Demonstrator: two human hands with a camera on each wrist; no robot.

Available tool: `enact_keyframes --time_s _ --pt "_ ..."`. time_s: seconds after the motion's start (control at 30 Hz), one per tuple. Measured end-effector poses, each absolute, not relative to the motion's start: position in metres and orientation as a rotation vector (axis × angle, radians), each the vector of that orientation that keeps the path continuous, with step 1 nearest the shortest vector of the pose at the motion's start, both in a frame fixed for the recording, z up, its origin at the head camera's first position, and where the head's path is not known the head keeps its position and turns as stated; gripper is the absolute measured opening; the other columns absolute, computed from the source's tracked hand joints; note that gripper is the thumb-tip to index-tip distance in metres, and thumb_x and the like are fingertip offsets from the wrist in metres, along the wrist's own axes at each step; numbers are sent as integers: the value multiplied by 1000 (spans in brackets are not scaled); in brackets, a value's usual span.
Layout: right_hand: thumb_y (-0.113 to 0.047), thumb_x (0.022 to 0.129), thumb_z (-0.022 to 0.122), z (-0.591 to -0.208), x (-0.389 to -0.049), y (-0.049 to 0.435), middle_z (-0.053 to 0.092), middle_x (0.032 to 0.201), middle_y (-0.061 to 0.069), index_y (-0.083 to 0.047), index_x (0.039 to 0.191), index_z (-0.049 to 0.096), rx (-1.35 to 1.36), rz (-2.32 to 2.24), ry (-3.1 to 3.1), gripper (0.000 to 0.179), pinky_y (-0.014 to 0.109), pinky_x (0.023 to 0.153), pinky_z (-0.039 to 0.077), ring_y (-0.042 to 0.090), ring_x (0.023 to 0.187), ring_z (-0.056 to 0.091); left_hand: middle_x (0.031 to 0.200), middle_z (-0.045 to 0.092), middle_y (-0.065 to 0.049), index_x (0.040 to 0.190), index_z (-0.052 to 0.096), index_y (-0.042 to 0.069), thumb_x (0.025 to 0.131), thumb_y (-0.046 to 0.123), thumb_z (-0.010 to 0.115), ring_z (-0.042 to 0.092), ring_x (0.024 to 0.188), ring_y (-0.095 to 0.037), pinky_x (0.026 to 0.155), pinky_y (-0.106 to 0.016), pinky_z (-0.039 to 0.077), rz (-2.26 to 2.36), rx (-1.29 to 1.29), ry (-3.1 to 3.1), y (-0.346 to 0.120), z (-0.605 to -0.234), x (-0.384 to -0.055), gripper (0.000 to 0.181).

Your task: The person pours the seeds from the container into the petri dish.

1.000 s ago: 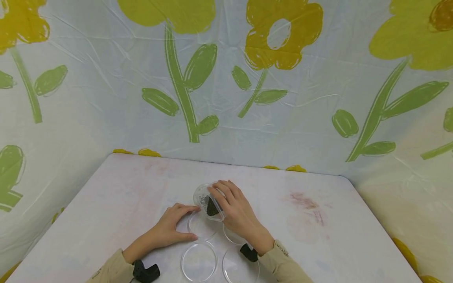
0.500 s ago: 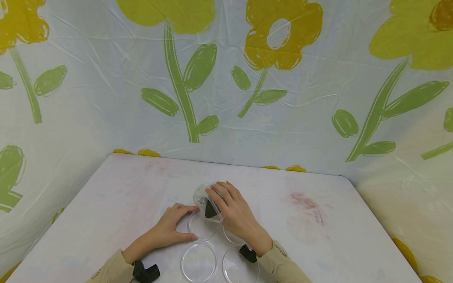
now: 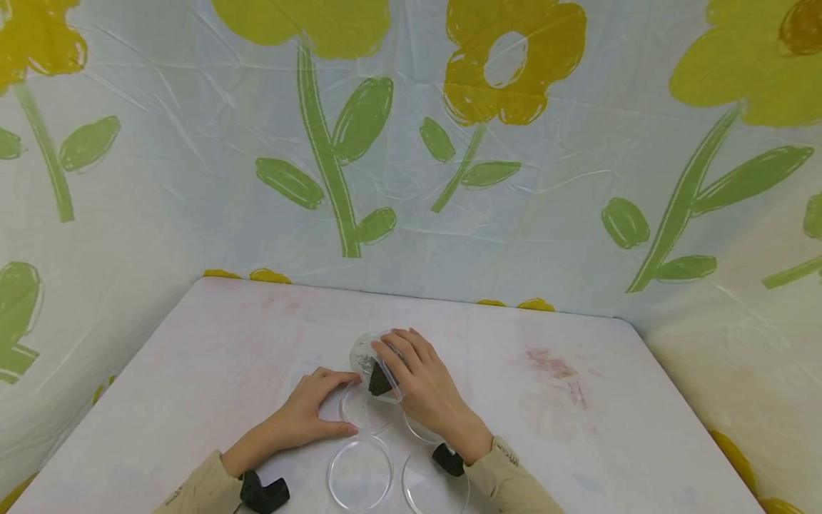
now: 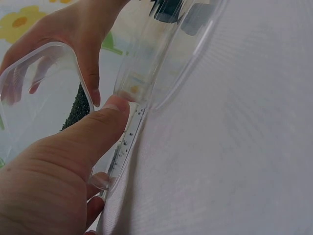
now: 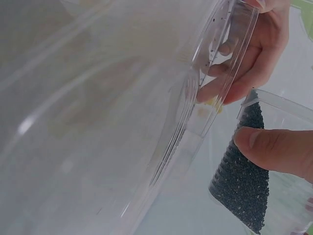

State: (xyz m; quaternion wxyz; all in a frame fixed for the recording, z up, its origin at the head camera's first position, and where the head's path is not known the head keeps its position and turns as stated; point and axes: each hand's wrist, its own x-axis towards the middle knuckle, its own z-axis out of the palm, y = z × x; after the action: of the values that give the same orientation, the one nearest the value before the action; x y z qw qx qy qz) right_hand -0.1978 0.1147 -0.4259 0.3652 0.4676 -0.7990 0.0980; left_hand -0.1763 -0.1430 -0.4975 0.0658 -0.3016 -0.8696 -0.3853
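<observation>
My right hand [image 3: 430,391] grips a clear plastic container [image 3: 393,391], tilted to the left. Small black seeds [image 5: 242,181] lie in a slanted heap inside it, against its lower wall. Beneath the tilted container is a round clear petri dish [image 3: 366,414], and a few loose seeds [image 4: 128,139] dot it in the left wrist view. The left hand [image 3: 302,414] holds that dish by its side, thumb at the near rim and fingers at the far rim. What the fingers behind the container do is partly hidden.
Nearer the person lies another petri dish [image 3: 360,473], with a further dish [image 3: 437,492] partly under the right forearm. A third dish [image 3: 420,426] is half covered by the right hand. Black wrist cameras [image 3: 265,492] sit by both cuffs. Flower-printed cloth [image 3: 559,235] stands behind the table.
The container has tipped slightly further left, and the dark heap of seeds in it has shifted left. My right hand has moved a little left. The left hand holds its place.
</observation>
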Motion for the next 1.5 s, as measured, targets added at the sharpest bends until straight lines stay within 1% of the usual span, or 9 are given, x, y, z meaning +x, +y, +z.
enact_keyframes --time_s 0.17,0.23,0.47,0.6,0.87,0.97,1.07,1.2,1.5 --pt "11 60 79 -425 -198 115 52 136 16 -3 141 48 1206 246 -2054 88 45 113 32 33 130 45 127 55 7 138 56 25 77 58 78 48 113 -12 91 -44 41 -1167 -909 -2631 -143 -496 -176 73" --pt "12 60 78 -425 -198 115 52 136 16 -3 141 48 1207 245 -2053 87 45 113 32 33 130 45 127 55 7 139 56 25 77 58 78 48 113 -12 91 -43 41 -1167 -909 -2632 -142 -496 -176 73" --pt "19 61 64 -423 -199 116 50 137 15 -3 141 48 1214 254 -2060 85 47 112 32 34 131 45 127 56 7 138 56 27 76 56 80 48 113 -12 91 -43 41 -1172 -918 -2621 -142 -495 -176 73" --pt "20 61 64 -422 -198 117 49 138 15 -3 142 48 1217 252 -2073 85 46 113 31 34 132 43 128 56 9 139 56 27 76 57 79 48 113 -12 91 -43 41 -1164 -919 -2617 -142 -494 -176 73" --pt "20 59 65 -422 -198 117 49 138 15 -3 142 47 1219 243 -2069 87 45 113 31 34 132 43 128 56 9 138 56 27 76 56 80 49 113 -12 91 -42 40 -1163 -922 -2603 -142 -494 -176 72" --pt "19 61 63 -422 -199 117 49 138 15 -3 142 47 1219 244 -2062 85 46 112 32 34 131 44 128 56 9 138 56 27 76 55 80 49 113 -12 90 -42 40 -1161 -921 -2602 -142 -494 -177 73" --pt "20 62 57 -422 -200 118 50 138 15 -2 142 47 1217 251 -2056 84 47 111 34 34 131 44 128 55 9 139 56 26 76 56 80 48 113 -12 90 -43 40 -1159 -917 -2610 -142 -495 -177 74" --pt "21 60 52 -422 -201 119 50 137 16 -2 142 47 1217 261 -2053 85 49 109 36 34 131 45 128 56 8 140 56 26 76 57 80 48 113 -12 91 -43 40 -1164 -916 -2620 -142 -495 -177 75" --pt "22 61 56 -421 -201 120 49 138 16 -2 143 46 1203 249 -2063 86 46 113 31 34 132 44 129 56 8 140 56 25 75 57 80 48 113 -11 92 -43 39 -1168 -914 -2618 -142 -495 -178 76"
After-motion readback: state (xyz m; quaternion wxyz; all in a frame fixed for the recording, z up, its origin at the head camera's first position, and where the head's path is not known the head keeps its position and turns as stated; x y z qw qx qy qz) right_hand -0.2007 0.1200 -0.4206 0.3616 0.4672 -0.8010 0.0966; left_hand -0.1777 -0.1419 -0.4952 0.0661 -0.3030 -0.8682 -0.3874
